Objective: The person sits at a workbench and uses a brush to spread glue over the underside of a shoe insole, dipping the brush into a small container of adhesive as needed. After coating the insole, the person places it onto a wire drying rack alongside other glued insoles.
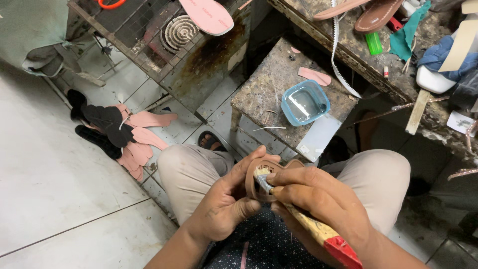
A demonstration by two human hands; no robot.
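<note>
My left hand [226, 199] grips a small brown leather piece [255, 172] with cut-out holes, held over my lap. My right hand [318, 199] holds a glue-crusted brush [311, 224] with a red handle end, its bristle tip pressed against the brown piece. On the small stained stool [269, 84] in front of my knees stands a blue plastic tub [304, 102] with clear liquid in it.
A pile of pink and black sole cut-outs [124, 134] lies on the white tiled floor at left. A metal wire rack [164, 40] holds a pink insole [206, 15]. The cluttered workbench [398, 55] at upper right carries sandals, a green lighter and fabric scraps.
</note>
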